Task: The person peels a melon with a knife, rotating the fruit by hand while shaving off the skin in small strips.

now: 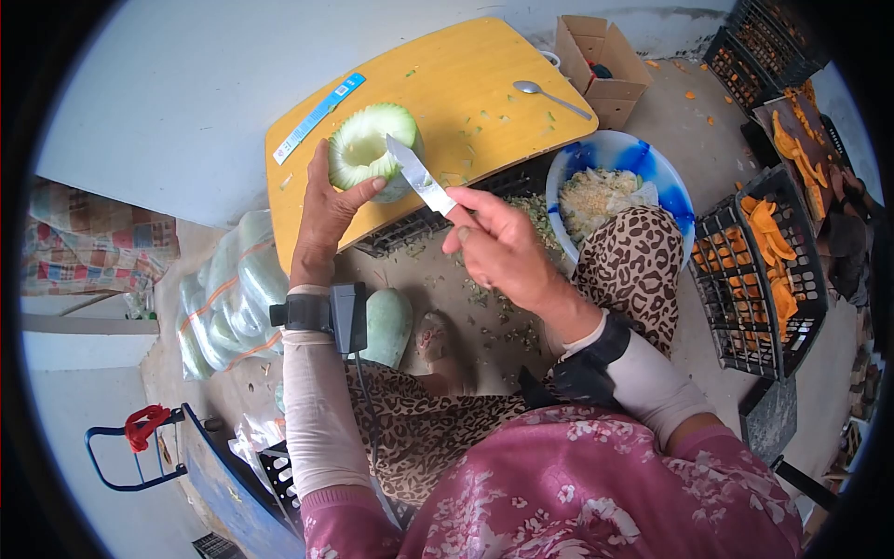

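A hollowed winter melon (pixel 346 156) with pale green flesh and a ridged cut rim stands at the near edge of the yellow table (pixel 447 70). My left hand (pixel 328 207) grips its near left side, the thumb along the front. In my right hand (pixel 503 244) is a knife (pixel 419 177), held by its handle. The blade points up and left, its tip overlapping the melon's right rim. A blue and white packaged strip (pixel 319 118) lies left of the melon, and a metal spoon (pixel 551 97) rests on the table's right part. Small green scraps are scattered between.
A blue and white basin (pixel 678 177) of pale shreds stands by my right knee. Bagged winter melons (pixel 233 293) and a loose one (pixel 386 326) lie on the floor at left. Black crates (pixel 722 298) with orange slices, a cardboard box (pixel 605 70) and another person's hand (pixel 846 186) are at right.
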Tool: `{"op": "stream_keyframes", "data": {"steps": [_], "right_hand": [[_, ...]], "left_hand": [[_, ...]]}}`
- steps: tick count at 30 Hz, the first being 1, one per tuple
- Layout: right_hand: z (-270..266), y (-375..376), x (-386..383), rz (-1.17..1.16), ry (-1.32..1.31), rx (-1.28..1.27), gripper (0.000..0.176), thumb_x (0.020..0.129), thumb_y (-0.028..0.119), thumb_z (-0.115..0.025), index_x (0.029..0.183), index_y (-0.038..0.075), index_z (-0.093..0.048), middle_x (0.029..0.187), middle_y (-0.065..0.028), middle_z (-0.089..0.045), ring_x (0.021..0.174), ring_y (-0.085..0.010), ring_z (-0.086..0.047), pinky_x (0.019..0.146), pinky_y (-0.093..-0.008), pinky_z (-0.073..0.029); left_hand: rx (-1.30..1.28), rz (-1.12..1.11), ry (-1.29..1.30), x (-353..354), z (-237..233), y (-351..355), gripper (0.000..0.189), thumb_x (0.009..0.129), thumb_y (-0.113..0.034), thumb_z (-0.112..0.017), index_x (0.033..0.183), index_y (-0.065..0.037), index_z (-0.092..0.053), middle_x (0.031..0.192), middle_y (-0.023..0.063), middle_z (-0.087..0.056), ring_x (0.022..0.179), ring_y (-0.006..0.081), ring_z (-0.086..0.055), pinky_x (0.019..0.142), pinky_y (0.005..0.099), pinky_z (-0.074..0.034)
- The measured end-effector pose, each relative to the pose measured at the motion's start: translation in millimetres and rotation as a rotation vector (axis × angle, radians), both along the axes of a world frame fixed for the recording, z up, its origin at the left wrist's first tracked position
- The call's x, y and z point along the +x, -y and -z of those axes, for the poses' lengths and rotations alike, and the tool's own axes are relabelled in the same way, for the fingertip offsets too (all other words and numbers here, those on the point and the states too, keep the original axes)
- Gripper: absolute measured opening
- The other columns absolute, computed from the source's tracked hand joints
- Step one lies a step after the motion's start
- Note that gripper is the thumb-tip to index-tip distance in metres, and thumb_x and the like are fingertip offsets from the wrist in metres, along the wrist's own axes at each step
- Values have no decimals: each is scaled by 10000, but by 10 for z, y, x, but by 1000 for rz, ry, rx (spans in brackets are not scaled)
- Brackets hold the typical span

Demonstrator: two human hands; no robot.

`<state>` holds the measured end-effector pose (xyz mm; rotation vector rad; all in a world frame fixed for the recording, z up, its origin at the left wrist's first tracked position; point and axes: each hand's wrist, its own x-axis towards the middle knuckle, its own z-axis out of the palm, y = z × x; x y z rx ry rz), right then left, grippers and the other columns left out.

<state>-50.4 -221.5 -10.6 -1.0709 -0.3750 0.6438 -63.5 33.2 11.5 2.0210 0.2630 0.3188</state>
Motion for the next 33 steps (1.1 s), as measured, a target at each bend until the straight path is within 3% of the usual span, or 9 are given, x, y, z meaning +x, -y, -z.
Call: {"op": "stream_keyframes", "data": {"steps": [1, 3, 4, 7, 8, 11, 17, 33], "right_hand": [[-27, 38, 12, -15, -34, 32, 425, 946, 26, -518, 1370, -1, -494, 841, -96, -652, 510, -65, -504, 468, -223, -420], [-55, 131, 67, -42, -99, 96, 427, 953, 35, -511, 1379, 9, -495, 852, -67, -643, 482, -15, -433, 433, -180, -363], [-40, 181, 113, -44, -33, 49, 428, 936, 19, -519, 1363, -11, -491, 857, -71, -640, 543, -55, -515, 484, -233, -448], [107, 127, 203, 250, 568, -216, 441, 950, -37, -477, 1390, -7, -466, 991, -140, -665, 651, -102, -602, 580, -249, -501], [116, 146, 176, 389, 728, -417, 413, 894, -29, -532, 1305, -42, -495, 967, -196, -683, 853, -328, -699, 766, -405, -559], [106, 155, 164, 397, 875, -503, 430, 876, -56, -516, 1305, -39, -501, 1047, -258, -659, 928, -419, -664, 801, -451, -547], [10, 93, 22, 329, 919, -359, 469, 858, -64, -525, 1325, -49, -481, 1044, -271, -640, 926, -440, -639, 783, -476, -524], [2, 91, 0, 266, 960, -409, 523, 822, -64, -530, 1340, -66, -459, 946, -257, -623, 845, -440, -615, 734, -501, -503]], "left_hand": [[13, -5, -2, -4, -1, 0, 1125, 747, -350, -859, 1520, 107, -182, 1471, 229, -415, 1357, 275, -420, 1122, 354, -348], [12, -10, 54, 20, 32, -8, 950, 722, -331, -878, 1418, 50, -355, 1349, 187, -479, 1251, 271, -488, 1047, 368, -418], [10, -13, 83, 33, 49, -13, 865, 709, -321, -888, 1366, 21, -442, 1287, 166, -511, 1198, 269, -522, 1009, 375, -452], [1, 36, 64, 64, 52, -51, 849, 694, -341, -895, 1336, 5, -462, 1288, 178, -498, 1222, 282, -496, 1023, 395, -440], [27, 9, 82, 71, 86, -56, 850, 687, -348, -897, 1330, 1, -465, 1297, 185, -492, 1236, 291, -482, 1030, 402, -433], [76, -15, 83, 106, 152, -54, 868, 664, -369, -903, 1320, -7, -466, 1319, 202, -473, 1274, 318, -440, 1053, 422, -410], [55, 35, 12, 131, 42, -30, 903, 621, -402, -915, 1307, -25, -464, 1325, 224, -448, 1274, 359, -419, 1075, 449, -391], [54, 21, 53, 152, 98, 11, 888, 631, -413, -916, 1298, -39, -464, 1293, 216, -441, 1251, 350, -440, 1059, 445, -407]]}}
